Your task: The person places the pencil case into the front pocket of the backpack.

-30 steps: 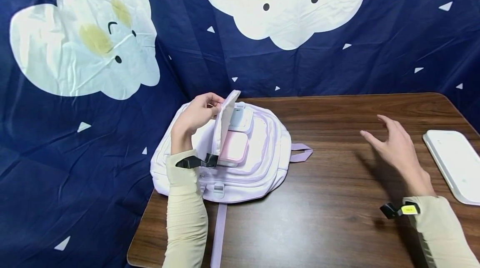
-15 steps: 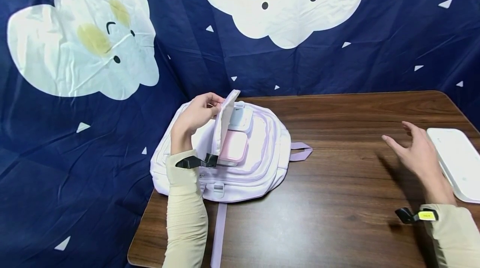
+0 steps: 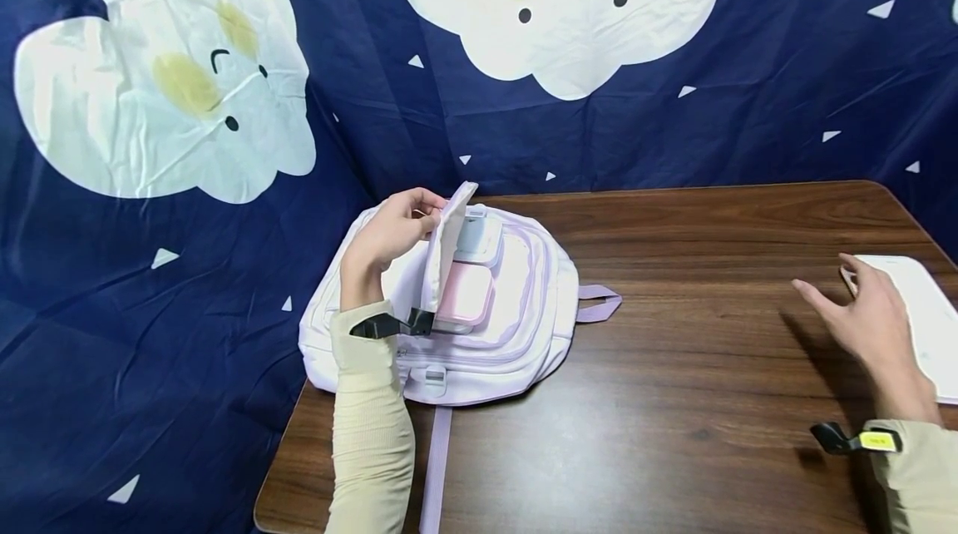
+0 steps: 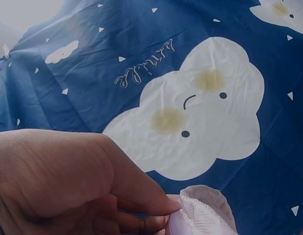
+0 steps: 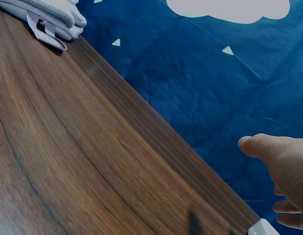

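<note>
A white and lilac backpack [image 3: 557,326] lies flat at the left of the table. My left hand [image 3: 385,234] pinches the edge of its pocket flap [image 3: 447,251], which stands raised; the left wrist view shows thumb and fingers on the fabric [image 4: 205,213]. Beneath the flap, a light blue case [image 3: 479,239] and a pink case [image 3: 466,294] sit in the pocket, partly hidden by it. My right hand [image 3: 871,318], thumb spread from the fingers and holding nothing, is over the left side of a white flat rounded slab [image 3: 924,309]. Whether it touches the slab I cannot tell.
The brown wooden table [image 3: 674,351] has a dark blue cloud-print curtain [image 3: 359,60] behind it and along its left. A lilac strap [image 3: 437,467] runs from the backpack to the front edge. A lilac loop [image 3: 599,304] sticks out at its right.
My right hand has moved right, from bare table to the white slab's left side. The left hand and the raised flap have stayed in place.
</note>
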The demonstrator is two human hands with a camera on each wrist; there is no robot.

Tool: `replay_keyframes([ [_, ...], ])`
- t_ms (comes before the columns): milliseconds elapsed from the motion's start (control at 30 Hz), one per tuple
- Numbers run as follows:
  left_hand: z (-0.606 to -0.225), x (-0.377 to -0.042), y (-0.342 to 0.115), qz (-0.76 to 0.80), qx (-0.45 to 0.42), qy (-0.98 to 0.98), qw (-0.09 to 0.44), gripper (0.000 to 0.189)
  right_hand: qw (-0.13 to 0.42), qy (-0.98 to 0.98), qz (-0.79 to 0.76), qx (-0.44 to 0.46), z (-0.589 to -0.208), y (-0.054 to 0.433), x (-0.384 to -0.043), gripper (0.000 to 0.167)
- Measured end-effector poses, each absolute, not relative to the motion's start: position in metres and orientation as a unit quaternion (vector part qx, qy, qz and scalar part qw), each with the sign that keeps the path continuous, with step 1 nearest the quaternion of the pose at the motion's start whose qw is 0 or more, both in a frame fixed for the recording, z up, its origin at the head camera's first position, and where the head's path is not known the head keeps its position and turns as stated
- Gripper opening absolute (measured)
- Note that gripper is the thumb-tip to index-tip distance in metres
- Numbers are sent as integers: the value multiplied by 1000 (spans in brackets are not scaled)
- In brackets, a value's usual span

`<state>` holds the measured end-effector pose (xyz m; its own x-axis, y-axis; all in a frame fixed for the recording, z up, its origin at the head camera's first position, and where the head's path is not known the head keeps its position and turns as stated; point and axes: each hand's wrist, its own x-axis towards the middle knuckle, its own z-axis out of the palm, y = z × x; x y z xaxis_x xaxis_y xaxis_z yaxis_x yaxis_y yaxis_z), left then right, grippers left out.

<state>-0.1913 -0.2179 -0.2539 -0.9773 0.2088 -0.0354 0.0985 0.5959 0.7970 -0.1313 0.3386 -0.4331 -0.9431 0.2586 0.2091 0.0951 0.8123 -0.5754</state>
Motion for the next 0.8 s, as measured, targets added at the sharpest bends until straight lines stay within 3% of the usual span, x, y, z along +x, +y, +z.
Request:
replay_keyframes([
  [433, -258, -191, -220, 446, 91, 888, 61, 24, 146, -942, 275, -121, -441, 372, -117, 84],
  [800, -255, -190, -218, 444, 92, 889, 63, 23, 125, -908, 338, -214, -459, 388, -103, 83],
])
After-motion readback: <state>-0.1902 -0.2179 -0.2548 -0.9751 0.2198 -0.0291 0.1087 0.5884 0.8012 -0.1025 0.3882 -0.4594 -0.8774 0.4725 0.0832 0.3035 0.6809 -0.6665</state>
